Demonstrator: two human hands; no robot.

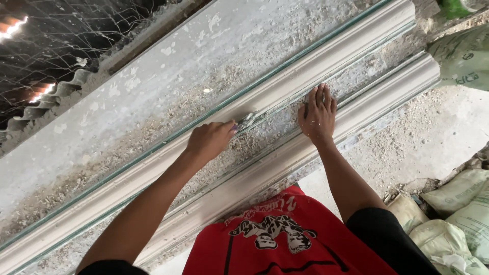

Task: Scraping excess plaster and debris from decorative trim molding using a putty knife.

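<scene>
Single head view, steeply downward, close over hands (265,130), probably workbench.

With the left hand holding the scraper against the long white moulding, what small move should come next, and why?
Probably a short stroke of the scraper along the groove toward the right hand. The left hand has its grip shut on the tool, whose blade meets the upper moulding where crumbs and dust lie in the channel. The right hand lies flat and open ahead, steadying the piece.

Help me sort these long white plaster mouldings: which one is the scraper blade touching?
The far moulding, beside the glass edge. The left hand holds the scraper against it; the near moulding lies closer to the body, below the right hand.
</scene>
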